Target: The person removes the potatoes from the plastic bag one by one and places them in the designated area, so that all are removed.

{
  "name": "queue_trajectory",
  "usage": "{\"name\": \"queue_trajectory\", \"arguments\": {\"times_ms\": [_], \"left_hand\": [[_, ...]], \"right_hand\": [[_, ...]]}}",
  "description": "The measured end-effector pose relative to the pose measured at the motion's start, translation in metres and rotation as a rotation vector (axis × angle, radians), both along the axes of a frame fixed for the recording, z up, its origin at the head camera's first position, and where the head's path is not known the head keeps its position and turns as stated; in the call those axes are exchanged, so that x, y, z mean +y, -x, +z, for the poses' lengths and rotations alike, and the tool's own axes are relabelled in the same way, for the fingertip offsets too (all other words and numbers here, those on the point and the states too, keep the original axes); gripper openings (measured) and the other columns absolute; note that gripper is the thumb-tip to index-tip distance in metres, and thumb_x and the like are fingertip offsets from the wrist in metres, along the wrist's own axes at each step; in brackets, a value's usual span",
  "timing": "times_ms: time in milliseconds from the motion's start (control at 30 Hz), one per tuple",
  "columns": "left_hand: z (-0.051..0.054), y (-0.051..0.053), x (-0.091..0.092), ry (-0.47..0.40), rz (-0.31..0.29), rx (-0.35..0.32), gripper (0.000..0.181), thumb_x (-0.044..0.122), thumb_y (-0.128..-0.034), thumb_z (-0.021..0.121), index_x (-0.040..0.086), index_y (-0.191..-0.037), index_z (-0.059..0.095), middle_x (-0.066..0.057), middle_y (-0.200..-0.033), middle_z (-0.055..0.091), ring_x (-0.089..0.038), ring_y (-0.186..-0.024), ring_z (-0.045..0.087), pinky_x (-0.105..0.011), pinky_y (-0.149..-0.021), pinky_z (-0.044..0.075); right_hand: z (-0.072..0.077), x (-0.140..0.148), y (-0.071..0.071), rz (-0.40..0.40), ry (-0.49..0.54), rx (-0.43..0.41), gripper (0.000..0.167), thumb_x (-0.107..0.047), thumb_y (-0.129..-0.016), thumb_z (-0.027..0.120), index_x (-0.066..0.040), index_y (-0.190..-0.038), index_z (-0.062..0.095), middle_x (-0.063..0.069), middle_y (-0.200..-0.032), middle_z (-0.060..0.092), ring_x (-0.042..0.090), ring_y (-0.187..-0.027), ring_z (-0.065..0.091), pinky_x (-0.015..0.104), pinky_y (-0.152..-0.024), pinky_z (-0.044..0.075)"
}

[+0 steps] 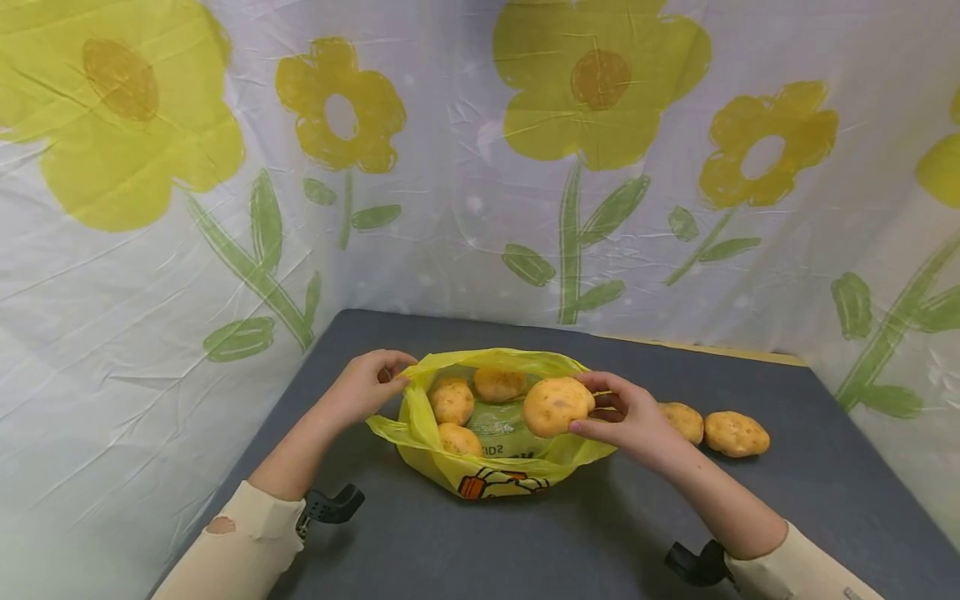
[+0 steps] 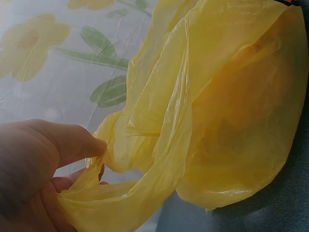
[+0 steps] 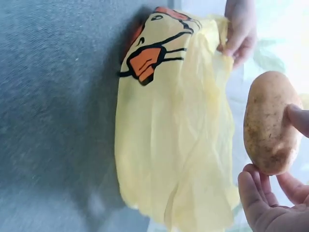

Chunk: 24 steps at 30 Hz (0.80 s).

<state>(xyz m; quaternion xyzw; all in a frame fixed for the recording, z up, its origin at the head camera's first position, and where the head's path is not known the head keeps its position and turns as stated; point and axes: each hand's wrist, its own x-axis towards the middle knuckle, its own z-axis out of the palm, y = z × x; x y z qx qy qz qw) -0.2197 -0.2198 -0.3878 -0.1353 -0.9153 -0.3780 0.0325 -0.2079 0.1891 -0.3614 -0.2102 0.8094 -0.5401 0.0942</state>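
A yellow plastic bag point(image 1: 457, 475) with a printed cartoon sits on the dark table, its mouth spread wide. My left hand point(image 1: 366, 385) pinches the bag's left rim; in the left wrist view the thumb presses the crumpled yellow film point(image 2: 159, 145) against the fingers. Over the right side of the opening, my right hand point(image 1: 626, 417) grips a potato point(image 1: 557, 406) between thumb and fingers. The right wrist view shows this potato point(image 3: 271, 123) beside the bag's rim, apart from it. Inside the bag lie several potatoes, among them one at the left point(image 1: 452, 402) and one at the back point(image 1: 498, 384).
Two more potatoes lie on the table right of the bag, one partly behind my right hand point(image 1: 682, 422) and one farther right point(image 1: 737, 434). A flower-printed curtain point(image 1: 450, 208) hangs behind the dark table point(image 1: 480, 550) and along its sides.
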Motion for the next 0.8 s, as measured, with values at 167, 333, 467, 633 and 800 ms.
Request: {"name": "queue_trajectory", "arguments": {"times_ms": [167, 333, 467, 633, 800], "left_hand": [[0.0, -0.001, -0.002, -0.003, 0.002, -0.003, 0.03, 0.009, -0.1014, 0.065, 0.003, -0.13, 0.068, -0.006, -0.095, 0.06, -0.021, -0.074, 0.05, -0.038, -0.063, 0.044], [-0.001, -0.002, -0.003, -0.01, 0.002, -0.01, 0.03, 0.009, -0.1011, 0.066, 0.003, -0.13, 0.068, -0.006, -0.095, 0.059, -0.021, -0.074, 0.05, -0.038, -0.063, 0.044], [-0.001, -0.001, -0.004, -0.01, -0.003, -0.007, 0.029, 0.009, -0.1015, 0.066, 0.004, -0.13, 0.068, -0.006, -0.096, 0.059, -0.021, -0.073, 0.05, -0.038, -0.062, 0.043], [-0.001, -0.001, -0.005, -0.006, -0.002, -0.007, 0.029, 0.009, -0.1015, 0.065, 0.004, -0.13, 0.068, -0.007, -0.097, 0.06, -0.021, -0.075, 0.051, -0.038, -0.062, 0.044], [-0.002, -0.001, -0.006, -0.01, -0.004, -0.011, 0.029, 0.009, -0.1014, 0.066, 0.004, -0.13, 0.069, -0.007, -0.098, 0.06, -0.021, -0.075, 0.051, -0.038, -0.062, 0.044]], "right_hand": [[0.003, 0.019, -0.007, -0.059, -0.017, -0.017, 0.065, -0.017, -0.088, 0.084, -0.002, -0.143, 0.052, 0.018, -0.136, 0.055, 0.036, -0.12, 0.06, 0.032, -0.087, 0.057], [0.005, 0.038, -0.016, -0.101, -0.04, -0.024, 0.067, -0.02, -0.09, 0.083, -0.002, -0.145, 0.049, 0.018, -0.138, 0.053, 0.035, -0.122, 0.058, 0.032, -0.088, 0.056], [0.006, 0.051, -0.021, -0.131, -0.037, -0.049, 0.068, -0.018, -0.091, 0.082, -0.001, -0.147, 0.046, 0.019, -0.14, 0.051, 0.036, -0.124, 0.057, 0.031, -0.088, 0.056], [0.005, 0.069, -0.025, -0.165, -0.053, -0.087, 0.07, -0.02, -0.093, 0.08, -0.001, -0.148, 0.042, 0.019, -0.143, 0.047, 0.032, -0.124, 0.056, 0.03, -0.087, 0.056], [-0.002, 0.089, -0.029, -0.208, -0.097, -0.08, 0.068, -0.022, -0.094, 0.078, -0.001, -0.148, 0.042, 0.018, -0.141, 0.049, 0.012, -0.113, 0.061, 0.028, -0.086, 0.056]]}}
